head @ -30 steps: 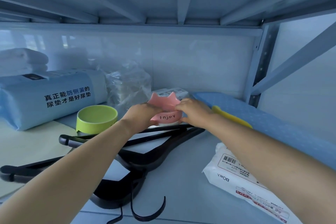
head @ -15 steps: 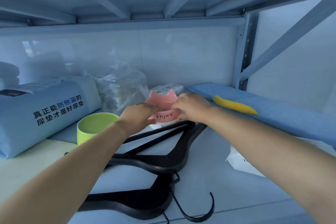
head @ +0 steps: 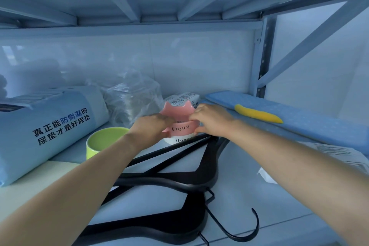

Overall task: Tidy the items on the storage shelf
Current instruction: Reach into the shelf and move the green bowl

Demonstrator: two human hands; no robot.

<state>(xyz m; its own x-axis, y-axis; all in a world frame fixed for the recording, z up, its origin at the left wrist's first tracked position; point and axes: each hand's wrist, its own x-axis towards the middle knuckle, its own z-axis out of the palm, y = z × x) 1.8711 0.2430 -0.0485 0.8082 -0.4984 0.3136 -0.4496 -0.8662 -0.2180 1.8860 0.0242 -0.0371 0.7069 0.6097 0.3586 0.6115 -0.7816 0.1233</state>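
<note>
1. Toward the back of the storage shelf (head: 245, 189), the pink bowl (head: 180, 127) marked "Enjoy" sits between both hands. It is directly above a white bowl (head: 173, 141), whose lettered side shows just beneath it.
2. The left hand (head: 153, 128) curls its fingers round the bowl's left rim. The right hand (head: 211, 121) pinches the right rim, thumb low and fingers over the top. This two-sided hold probably serves to steady the bowl and line it up over the white one.
3. Stacking the bowls seems to be the step in hand, since it would gather the loose dishes into one spot.
4. Whether the pink bowl is fully seated or slightly lifted I cannot tell, and the hands hide most of its inside.
5. A green bowl (head: 103, 140) stands apart to the left, and what shows of its inside is bare.
6. A clear plastic bag (head: 133, 98) behind it holds something pale that I cannot identify.
7. Black hangers (head: 175, 168) lie crossed in front, one bar passing just before the white bowl's base. They are likely awaiting their turn.
</note>
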